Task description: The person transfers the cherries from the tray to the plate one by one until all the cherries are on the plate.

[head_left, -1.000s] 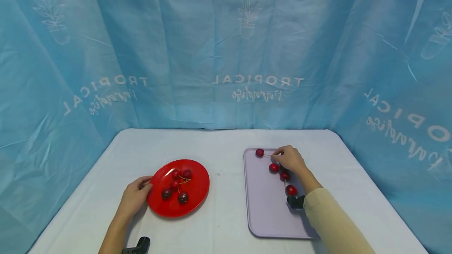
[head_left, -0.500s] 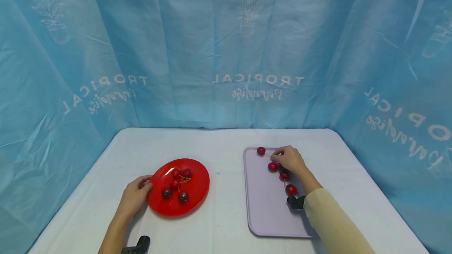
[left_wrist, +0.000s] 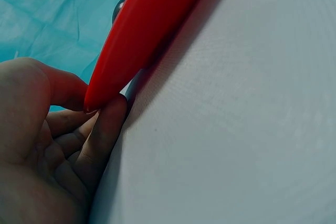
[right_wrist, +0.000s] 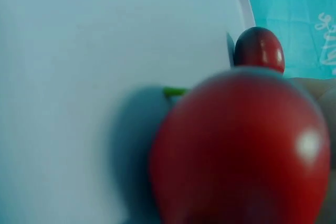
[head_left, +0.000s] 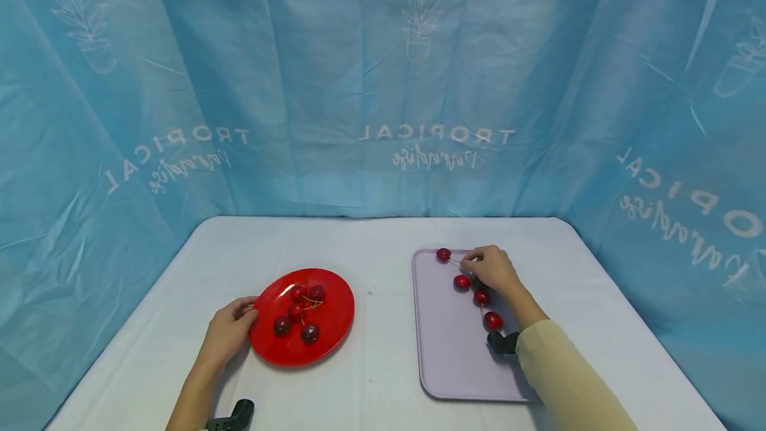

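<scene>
White mirrored lettering (head_left: 437,134) on the blue curtain (head_left: 323,72) reads "TROPICAL Paradise" left and far centre, partly cut off right.

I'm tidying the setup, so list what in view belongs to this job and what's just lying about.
Likely job things:
glossy red round plate, rim pinched by the left hand
red and dark round cherries on it
lilac rectangular tray
more round cherries on the tray, one stem seemingly pinched by the right hand

Just around:
blue printed fabric curtain
white table covering
black wrist devices
</scene>
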Motion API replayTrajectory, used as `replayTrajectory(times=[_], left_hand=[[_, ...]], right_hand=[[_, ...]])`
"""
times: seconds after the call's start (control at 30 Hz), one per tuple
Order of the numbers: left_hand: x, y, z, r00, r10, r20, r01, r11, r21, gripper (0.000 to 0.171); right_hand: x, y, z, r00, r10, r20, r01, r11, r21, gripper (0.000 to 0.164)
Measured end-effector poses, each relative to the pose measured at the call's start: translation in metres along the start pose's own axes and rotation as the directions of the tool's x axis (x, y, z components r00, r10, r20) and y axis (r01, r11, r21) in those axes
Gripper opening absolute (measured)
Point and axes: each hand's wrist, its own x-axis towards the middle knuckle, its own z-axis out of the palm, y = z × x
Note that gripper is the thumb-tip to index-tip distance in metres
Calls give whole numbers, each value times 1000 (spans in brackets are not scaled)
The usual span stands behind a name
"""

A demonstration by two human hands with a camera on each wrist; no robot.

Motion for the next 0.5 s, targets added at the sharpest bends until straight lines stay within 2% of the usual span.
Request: replayTrajectory(times=[0.37,0.5], left_hand=[[-1,-2,0,1000,-5,-1,5,1000,7,42],[1,-1,1,1000,-17,-12,17,1000,1,41]], right_hand=[[-2,-6,4,998,-47,-50,49,997,57,23],[-1,-11,2,994,-86,-67,92,992,87,23]])
